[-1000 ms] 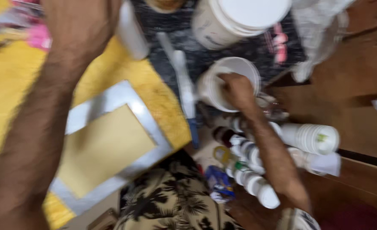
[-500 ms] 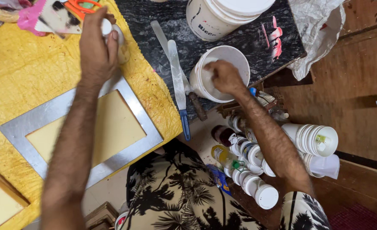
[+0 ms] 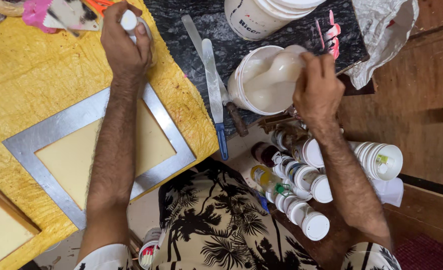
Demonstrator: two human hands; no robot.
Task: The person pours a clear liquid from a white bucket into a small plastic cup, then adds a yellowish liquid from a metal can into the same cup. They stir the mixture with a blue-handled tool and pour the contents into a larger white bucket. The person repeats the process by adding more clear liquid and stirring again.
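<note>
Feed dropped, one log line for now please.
left hand: grips white bottle | right hand: lifts white paste from small tub | metal frame: untouched

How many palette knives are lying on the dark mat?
2: a blue-handled knife and a brown-handled knife crossing under it, both left of the open tub. Others may be hidden.
</note>
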